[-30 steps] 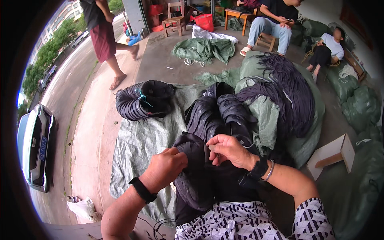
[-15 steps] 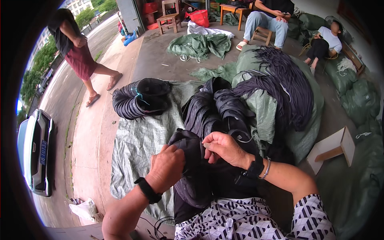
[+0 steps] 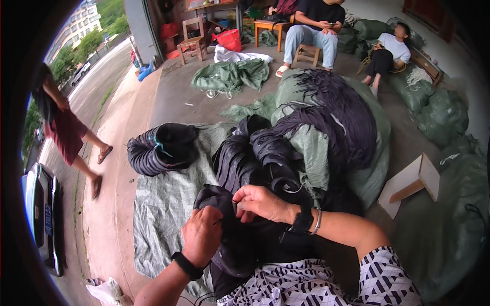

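Pinching at the top edge of a dark bundle of black strips (image 3: 232, 239) is what I am doing with both hands, right at the centre of my view, in my lap. My left hand (image 3: 202, 235) is curling over the bundle's left shoulder at about 7 o'clock from the right hand, fingers pressed together and gripping the material; my right hand (image 3: 261, 203) is sitting just above it, thumb and forefinger nipping a small piece of the bundle's rim, the other fingers folded in. Judging from how things lie, the work is somewhere in the middle: one finished-looking roll tied with a teal cord (image 3: 162, 148) is lying at 10 o'clock on the grey-green tarp (image 3: 163, 204), apart from my hands, while a big heap of loose black strips (image 3: 332, 117) is waiting at 1 o'clock on green sacks (image 3: 377, 158), touching the stack of looped strips (image 3: 255, 153) just beyond my right hand (so plenty is left, I reckon). A small wooden stool (image 3: 411, 183) is lying tipped at 3 o'clock. Two seated people (image 3: 311, 30) are resting at 12 o'clock, and a person in red (image 3: 64, 132) is walking at 9 o'clock beside a parked car (image 3: 43, 219).
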A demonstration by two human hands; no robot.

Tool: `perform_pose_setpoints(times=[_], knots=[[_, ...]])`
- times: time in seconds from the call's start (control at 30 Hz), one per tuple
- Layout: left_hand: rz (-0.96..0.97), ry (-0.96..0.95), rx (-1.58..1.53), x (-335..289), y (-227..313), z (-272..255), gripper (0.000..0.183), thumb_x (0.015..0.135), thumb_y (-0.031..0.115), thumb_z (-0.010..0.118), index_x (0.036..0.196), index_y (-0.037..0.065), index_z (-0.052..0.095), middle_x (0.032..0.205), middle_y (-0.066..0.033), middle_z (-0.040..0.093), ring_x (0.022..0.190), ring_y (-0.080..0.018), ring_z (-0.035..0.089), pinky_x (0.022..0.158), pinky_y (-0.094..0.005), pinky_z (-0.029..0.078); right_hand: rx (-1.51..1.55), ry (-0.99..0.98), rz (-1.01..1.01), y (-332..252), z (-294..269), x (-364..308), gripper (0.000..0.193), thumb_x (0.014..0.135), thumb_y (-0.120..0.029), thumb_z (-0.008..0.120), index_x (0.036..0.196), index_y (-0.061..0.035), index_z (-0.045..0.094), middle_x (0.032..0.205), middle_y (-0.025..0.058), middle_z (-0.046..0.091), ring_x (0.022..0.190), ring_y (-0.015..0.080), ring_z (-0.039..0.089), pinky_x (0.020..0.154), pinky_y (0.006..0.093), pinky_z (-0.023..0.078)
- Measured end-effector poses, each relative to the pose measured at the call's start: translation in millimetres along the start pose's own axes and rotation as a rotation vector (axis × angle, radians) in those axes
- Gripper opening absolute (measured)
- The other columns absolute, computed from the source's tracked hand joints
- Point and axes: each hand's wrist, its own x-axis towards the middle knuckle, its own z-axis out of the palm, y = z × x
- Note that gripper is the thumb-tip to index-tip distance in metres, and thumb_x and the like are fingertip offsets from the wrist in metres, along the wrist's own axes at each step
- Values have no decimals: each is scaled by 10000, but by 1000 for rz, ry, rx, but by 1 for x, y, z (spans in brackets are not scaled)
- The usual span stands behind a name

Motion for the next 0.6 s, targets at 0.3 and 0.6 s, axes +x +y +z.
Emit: perform_pose_setpoints(times=[0.3, 0.6], knots=[[408, 157, 312, 4, 4, 7, 99, 669, 119, 674, 725, 111, 593, 750, -35, 569, 743, -284, 564, 572, -387, 469, 54, -3, -45, -7, -3, -7, 212, 896, -149, 542, 1029, 13, 510, 781, 122, 638, 601, 162, 630, 528, 252, 501], [520, 68, 434, 7, 1, 6, 60, 791, 136, 555, 840, 110, 532, 866, -79, 548, 862, -267, 541, 712, -390, 475, -150, 69, -169, -21, -1, -5, 157, 916, -126, 516, 1011, -2, 512, 702, 75, 622, 550, 114, 592, 467, 231, 456]])
